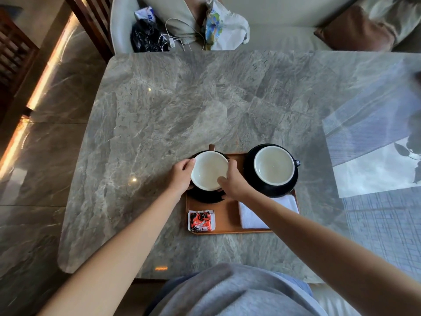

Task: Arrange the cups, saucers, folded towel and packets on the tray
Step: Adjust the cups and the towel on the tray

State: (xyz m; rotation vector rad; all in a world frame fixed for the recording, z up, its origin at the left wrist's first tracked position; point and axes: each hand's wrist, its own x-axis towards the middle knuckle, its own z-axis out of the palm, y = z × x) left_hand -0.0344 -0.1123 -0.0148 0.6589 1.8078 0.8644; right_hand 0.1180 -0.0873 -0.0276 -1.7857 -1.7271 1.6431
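two cups [209,172] [273,165], two saucers [205,197] [248,172], one tray [227,216], one folded towel [250,216], packets [201,221] stacked, perhaps two.

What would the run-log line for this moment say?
hands: left hand and right hand grip left cup | right cup: on saucer | towel, packets: on tray

No legible text anywhere, red, black and white printed packet [201,220] on brown wooden tray [225,215], lettering too blurred to read, white and blue wrapper [145,15] on pale chair [120,30], print likewise illegible
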